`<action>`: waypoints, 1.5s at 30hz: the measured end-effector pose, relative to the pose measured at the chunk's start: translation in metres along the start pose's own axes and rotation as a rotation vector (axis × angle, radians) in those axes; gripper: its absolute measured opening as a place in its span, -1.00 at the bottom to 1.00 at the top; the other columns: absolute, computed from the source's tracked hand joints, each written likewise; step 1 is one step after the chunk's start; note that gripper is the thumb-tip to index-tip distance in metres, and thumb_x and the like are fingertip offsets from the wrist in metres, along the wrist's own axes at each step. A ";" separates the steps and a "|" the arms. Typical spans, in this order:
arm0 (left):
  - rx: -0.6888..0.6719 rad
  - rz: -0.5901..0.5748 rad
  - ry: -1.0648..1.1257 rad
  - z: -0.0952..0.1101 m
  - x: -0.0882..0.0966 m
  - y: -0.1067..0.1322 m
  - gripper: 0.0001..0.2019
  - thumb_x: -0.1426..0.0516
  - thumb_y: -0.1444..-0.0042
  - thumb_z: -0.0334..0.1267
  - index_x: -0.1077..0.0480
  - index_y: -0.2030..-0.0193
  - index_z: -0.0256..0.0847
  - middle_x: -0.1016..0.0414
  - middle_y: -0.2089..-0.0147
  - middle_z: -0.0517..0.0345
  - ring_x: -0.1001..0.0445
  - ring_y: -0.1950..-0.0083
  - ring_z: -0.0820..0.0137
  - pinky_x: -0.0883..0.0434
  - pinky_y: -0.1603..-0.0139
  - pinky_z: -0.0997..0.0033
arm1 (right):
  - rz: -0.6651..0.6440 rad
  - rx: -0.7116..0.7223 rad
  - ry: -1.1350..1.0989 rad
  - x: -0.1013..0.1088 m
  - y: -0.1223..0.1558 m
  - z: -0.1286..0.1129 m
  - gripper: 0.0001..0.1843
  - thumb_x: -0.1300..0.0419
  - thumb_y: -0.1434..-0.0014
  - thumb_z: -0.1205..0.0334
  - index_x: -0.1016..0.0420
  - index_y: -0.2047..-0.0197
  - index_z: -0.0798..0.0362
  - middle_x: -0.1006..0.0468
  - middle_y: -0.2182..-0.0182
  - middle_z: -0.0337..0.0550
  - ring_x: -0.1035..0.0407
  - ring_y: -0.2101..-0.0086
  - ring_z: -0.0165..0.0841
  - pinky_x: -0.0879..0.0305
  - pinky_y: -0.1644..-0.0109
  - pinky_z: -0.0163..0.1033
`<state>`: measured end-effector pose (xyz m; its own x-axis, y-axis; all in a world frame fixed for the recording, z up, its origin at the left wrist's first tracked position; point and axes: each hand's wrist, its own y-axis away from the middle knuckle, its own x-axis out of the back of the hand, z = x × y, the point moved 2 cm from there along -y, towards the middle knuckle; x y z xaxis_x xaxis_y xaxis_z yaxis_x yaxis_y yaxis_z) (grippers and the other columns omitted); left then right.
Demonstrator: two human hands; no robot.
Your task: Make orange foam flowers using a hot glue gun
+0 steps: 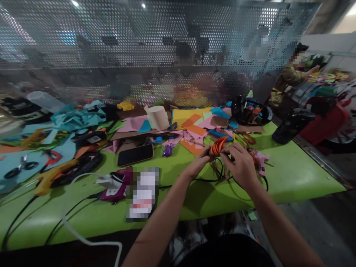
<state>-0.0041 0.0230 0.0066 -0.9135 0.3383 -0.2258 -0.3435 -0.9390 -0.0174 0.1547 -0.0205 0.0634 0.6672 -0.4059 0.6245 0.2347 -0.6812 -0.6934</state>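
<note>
Between my two hands, above the green table [289,167], is an orange folded-paper piece [219,147] with several layered curved ridges. My left hand [202,160] is closed on its left side, fingertips at its lower edge. On the other side, my right hand [239,163] pinches the paper's right edge with thumb and fingers. Just beyond my right hand lies a pink glue gun [261,162], partly covered by that hand, with a black cord. Orange-handled scissors [246,138] rest behind the right hand, and a blue-handled tool [219,135] lies behind the paper piece.
A phone [135,155], a purple power strip [115,187] with cords, and a yellow glue gun [52,178] are on the left. Paper scraps [191,126], a white roll [158,117] and a dark bottle [292,126] stand farther back. Another person [292,74] is at far right.
</note>
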 end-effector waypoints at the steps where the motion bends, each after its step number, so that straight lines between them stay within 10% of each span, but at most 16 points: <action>1: -0.002 -0.001 0.002 0.000 0.000 0.000 -0.60 -0.18 0.15 -0.35 -0.49 0.08 -0.15 -0.50 0.03 0.14 -0.32 -0.09 0.20 -0.28 -0.18 0.22 | -0.002 0.003 -0.006 0.000 0.000 0.000 -0.90 -0.13 -0.30 0.34 -0.46 0.24 0.02 -0.52 0.30 -0.08 -0.43 0.25 -0.24 -0.34 0.17 -0.17; 33: -0.014 -0.023 -0.088 0.008 -0.004 0.004 -0.57 -0.13 0.12 -0.28 -0.41 0.02 -0.17 -0.45 0.04 0.16 -0.28 -0.10 0.23 -0.25 -0.16 0.27 | 0.016 -0.032 -0.001 -0.002 -0.004 -0.004 -0.91 -0.16 -0.26 0.31 -0.46 0.31 0.04 -0.49 0.35 -0.13 -0.40 0.32 -0.31 -0.30 0.22 -0.24; 45: -0.067 0.006 -0.043 0.008 0.001 0.000 -0.65 -0.15 0.14 -0.35 -0.32 0.13 -0.15 -0.38 0.13 0.19 -0.27 0.00 0.31 -0.30 -0.04 0.35 | -0.010 -0.187 -0.343 0.014 -0.003 0.000 -0.79 -0.12 -0.35 0.19 -0.59 0.13 -0.01 -0.60 0.21 -0.13 -0.49 0.19 -0.31 -0.36 0.08 -0.23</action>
<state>-0.0065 0.0235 0.0139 -0.9246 0.3336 -0.1838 -0.3238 -0.9426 -0.0818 0.1633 -0.0244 0.0746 0.8704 -0.1927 0.4530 0.1310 -0.7963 -0.5905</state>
